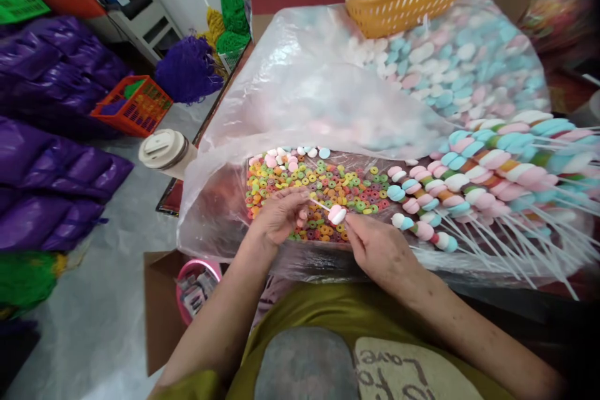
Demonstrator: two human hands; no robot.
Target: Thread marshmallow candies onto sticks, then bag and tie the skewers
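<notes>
Pinching a white stick (pixel 320 203) in the left hand's grip (pixel 282 214) and its pink-and-white marshmallow (pixel 336 214) in the right hand's grip (pixel 382 250), over loose cereal rings (pixel 268 182); hemmed in by marshmallow skewers (pixel 485 182) rightward, plastic bag (pixel 300 94) ahead, lidded cup (pixel 164 149) leftward, yellow basket (pixel 403 11) behind bag

We count one held white stick (pixel 320 204), one lidded cup (pixel 164 150), one yellow basket (pixel 407 10), one orange basket (pixel 154 114); marshmallow skewers (pixel 485 176) and cereal rings (pixel 335 187) overlap too densely for us to number.
</notes>
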